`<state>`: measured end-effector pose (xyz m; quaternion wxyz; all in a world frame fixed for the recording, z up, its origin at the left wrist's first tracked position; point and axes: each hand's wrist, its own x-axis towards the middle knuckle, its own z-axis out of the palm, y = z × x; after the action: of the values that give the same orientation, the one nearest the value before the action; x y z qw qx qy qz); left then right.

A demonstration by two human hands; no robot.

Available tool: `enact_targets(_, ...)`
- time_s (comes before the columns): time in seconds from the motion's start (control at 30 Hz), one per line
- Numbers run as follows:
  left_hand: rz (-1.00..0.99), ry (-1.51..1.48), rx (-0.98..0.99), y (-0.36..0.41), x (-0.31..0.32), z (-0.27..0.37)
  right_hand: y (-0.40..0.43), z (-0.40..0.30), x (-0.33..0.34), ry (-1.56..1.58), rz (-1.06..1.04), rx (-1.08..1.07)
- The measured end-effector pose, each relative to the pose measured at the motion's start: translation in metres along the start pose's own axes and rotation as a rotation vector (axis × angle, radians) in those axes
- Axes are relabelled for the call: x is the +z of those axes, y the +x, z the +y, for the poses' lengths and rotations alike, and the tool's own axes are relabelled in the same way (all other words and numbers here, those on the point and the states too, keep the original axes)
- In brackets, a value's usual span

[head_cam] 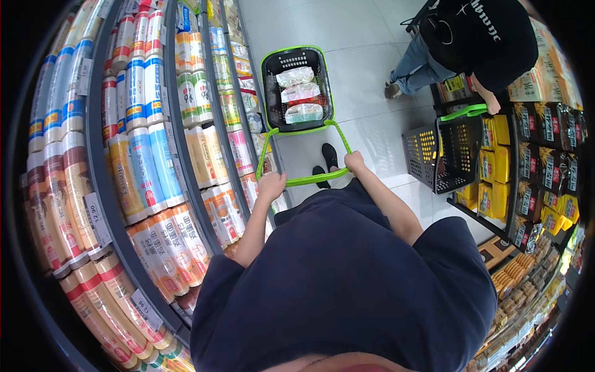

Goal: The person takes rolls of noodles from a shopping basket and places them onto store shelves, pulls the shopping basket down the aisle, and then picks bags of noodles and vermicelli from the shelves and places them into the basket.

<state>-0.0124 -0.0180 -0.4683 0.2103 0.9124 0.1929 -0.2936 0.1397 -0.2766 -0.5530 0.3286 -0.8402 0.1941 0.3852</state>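
Both of my hands grip the bright green handle [316,178] of a black plastic shopping basket [297,124]. My left hand [272,185] is wrapped around the handle's left corner, close to the shelf. At the opposite corner, my right hand [354,161] closes on it. The basket has a green rim and stands ahead of my feet. Inside it lie three wrapped packs in a row: a clear one [295,76] at the far end, a white-and-red one [300,92] in the middle, and a clear-and-pale-green one [304,113] nearest me.
Shelves of packaged dried noodles [153,153] with price tags line my left. At right, another person [483,42] in a black top holds a second black basket [444,153] by its green handle. Behind it are shelves of yellow packs [494,172] and dark packs [530,162]. Grey floor tiles [362,79] run between.
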Motion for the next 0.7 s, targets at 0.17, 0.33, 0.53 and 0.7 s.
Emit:
enact_targets(0.17, 0.213, -0.019, 0.052, -0.041, 0.003, -0.007, -0.036, 0.031, 0.016, 0.007, -0.034, 0.044)
enact_targets(0.33, 0.446, -0.010, 0.151, -0.051, 0.004, -0.009, -0.032, 0.043, 0.025, 0.040, -0.015, 0.102)
enact_targets(0.53, 0.584, -0.026, 0.196, -0.038, 0.023, -0.009, -0.023, 0.017, 0.014, 0.085, 0.011, 0.062)
enact_targets(0.7, 0.562, 0.004, 0.258, 0.003, 0.028, -0.009, -0.001, 0.001, 0.006, -0.057, 0.103, -0.075)
